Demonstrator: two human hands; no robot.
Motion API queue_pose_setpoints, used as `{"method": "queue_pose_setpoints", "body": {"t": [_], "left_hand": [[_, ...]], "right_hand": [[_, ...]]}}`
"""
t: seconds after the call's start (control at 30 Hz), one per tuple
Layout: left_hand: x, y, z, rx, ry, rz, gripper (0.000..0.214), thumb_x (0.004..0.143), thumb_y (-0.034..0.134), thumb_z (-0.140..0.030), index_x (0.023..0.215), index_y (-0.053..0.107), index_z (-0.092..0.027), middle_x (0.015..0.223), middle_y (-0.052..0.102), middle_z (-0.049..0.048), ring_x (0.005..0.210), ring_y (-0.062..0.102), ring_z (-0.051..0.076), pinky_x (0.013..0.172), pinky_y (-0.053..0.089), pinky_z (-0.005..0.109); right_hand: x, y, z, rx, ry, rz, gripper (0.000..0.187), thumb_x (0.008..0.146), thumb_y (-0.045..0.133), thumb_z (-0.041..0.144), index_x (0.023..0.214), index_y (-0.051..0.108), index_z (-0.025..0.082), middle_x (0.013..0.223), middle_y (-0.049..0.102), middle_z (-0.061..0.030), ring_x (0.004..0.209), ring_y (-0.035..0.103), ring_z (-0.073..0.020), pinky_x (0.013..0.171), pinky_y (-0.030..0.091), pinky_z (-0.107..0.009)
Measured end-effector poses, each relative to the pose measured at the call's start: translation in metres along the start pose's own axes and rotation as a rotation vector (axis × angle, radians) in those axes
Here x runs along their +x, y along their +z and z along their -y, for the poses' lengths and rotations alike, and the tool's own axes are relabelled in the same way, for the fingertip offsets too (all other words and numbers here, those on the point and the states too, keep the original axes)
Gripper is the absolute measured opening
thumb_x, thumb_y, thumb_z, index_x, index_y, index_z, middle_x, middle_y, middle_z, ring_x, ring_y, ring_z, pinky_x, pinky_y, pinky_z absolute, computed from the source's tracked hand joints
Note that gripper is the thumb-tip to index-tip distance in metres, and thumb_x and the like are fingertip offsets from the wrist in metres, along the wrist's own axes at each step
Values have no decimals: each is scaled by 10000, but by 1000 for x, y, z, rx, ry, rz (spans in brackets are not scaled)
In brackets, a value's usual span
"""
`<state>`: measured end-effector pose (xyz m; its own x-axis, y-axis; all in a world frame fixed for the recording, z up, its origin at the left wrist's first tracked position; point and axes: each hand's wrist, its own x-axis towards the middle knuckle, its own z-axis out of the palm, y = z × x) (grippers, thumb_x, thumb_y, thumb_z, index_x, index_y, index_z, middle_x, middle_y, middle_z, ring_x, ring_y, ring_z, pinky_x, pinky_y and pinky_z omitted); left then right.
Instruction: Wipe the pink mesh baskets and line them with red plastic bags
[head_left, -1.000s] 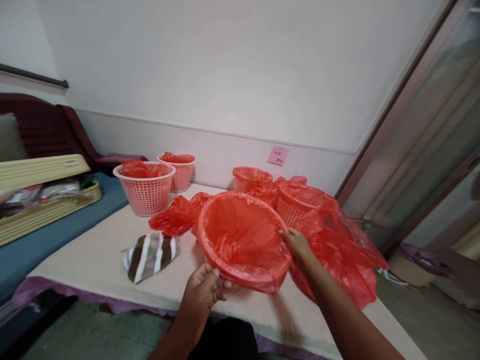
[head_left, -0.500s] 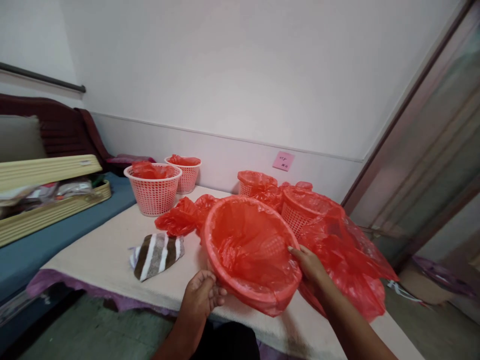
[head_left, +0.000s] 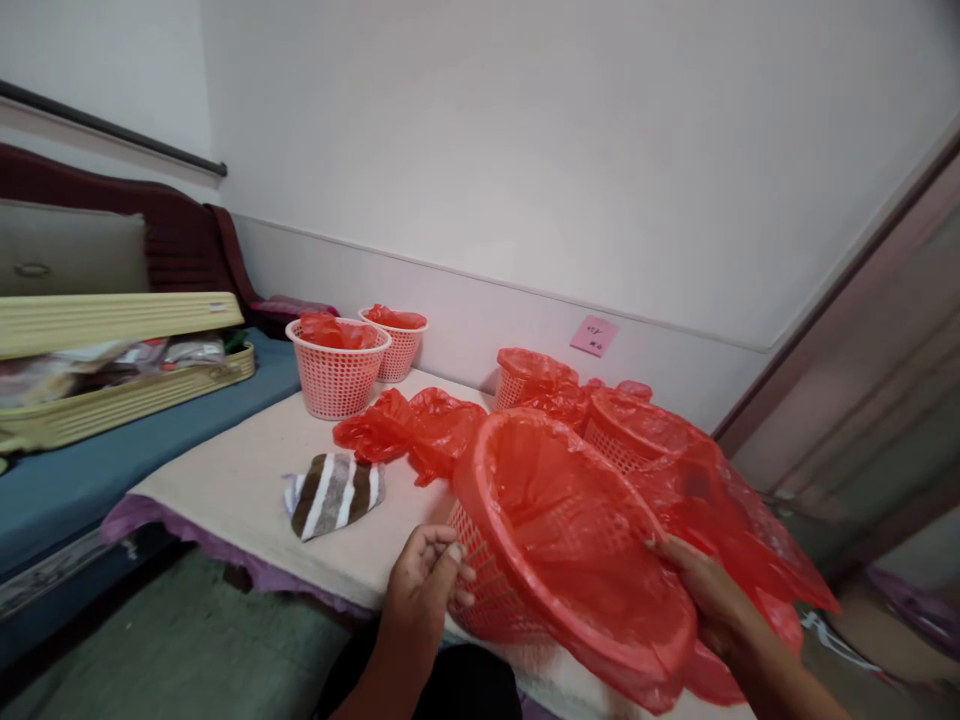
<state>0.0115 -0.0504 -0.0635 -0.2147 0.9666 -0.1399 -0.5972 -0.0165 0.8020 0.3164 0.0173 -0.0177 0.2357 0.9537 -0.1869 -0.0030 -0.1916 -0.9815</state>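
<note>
I hold a pink plastic mesh basket [head_left: 491, 590] lined with a red plastic bag [head_left: 577, 530], tilted with its mouth facing up and left. My left hand [head_left: 427, 585] curls its fingers against the basket's mesh wall at the lower left. Over on the right rim, my right hand [head_left: 709, 595] grips the basket through the bag's loose plastic. The bag's edge is folded over the rim all round.
A cream-covered table [head_left: 255, 480] bears a striped brown and white cloth [head_left: 334, 495], a loose crumpled red bag [head_left: 409, 430] and several other pink baskets with red bags [head_left: 337, 365]. A yellow open case [head_left: 112, 360] lies on blue bedding at left. A glass door stands at right.
The lined basket has tipped further onto its side and shifted right and toward me. My left hand rose to its mesh wall; my right hand followed the rim to the right.
</note>
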Motion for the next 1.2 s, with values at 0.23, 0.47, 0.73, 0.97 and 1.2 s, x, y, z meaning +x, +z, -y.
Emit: {"method": "queue_pose_setpoints", "body": {"t": [0.23, 0.47, 0.73, 0.97, 1.2], "left_hand": [[-11, 21, 0, -113, -182, 187, 435, 624, 809, -456, 845, 586, -156, 694, 632, 7, 597, 582, 115, 493, 474, 214], [-9, 19, 5, -198, -260, 140, 437, 540, 860, -408, 720, 554, -154, 689, 655, 39, 640, 607, 135, 494, 454, 206], [-2, 28, -9, -280, -214, 74, 405, 629, 819, -366, 888, 574, -174, 773, 643, -7, 633, 583, 89, 504, 412, 184], [0, 26, -11, -302, -250, 90, 348, 606, 832, -296, 732, 545, -145, 709, 640, 21, 606, 576, 93, 490, 413, 181], [-1, 22, -6, -327, -246, 13, 244, 731, 718, -243, 781, 489, -178, 713, 619, 8, 631, 618, 122, 460, 393, 181]], "right_hand": [[-17, 4, 2, 40, 53, -62, 196, 535, 745, 244, 626, 575, 209, 536, 623, 20, 453, 577, -146, 456, 473, -254], [-20, 11, 4, 55, 55, -60, 175, 534, 725, 253, 630, 587, 203, 564, 646, 1, 492, 601, -158, 463, 464, -253], [-9, 9, -2, -29, 31, -48, 185, 566, 716, 310, 666, 603, 202, 590, 653, -11, 534, 627, -192, 507, 482, -292], [-4, 8, -4, -112, -16, -67, 201, 575, 716, 349, 641, 595, 202, 592, 650, -5, 530, 596, -166, 496, 460, -268], [0, 9, -4, -164, -45, -87, 209, 573, 707, 363, 625, 584, 201, 581, 625, 5, 530, 570, -158, 497, 438, -264]]}}
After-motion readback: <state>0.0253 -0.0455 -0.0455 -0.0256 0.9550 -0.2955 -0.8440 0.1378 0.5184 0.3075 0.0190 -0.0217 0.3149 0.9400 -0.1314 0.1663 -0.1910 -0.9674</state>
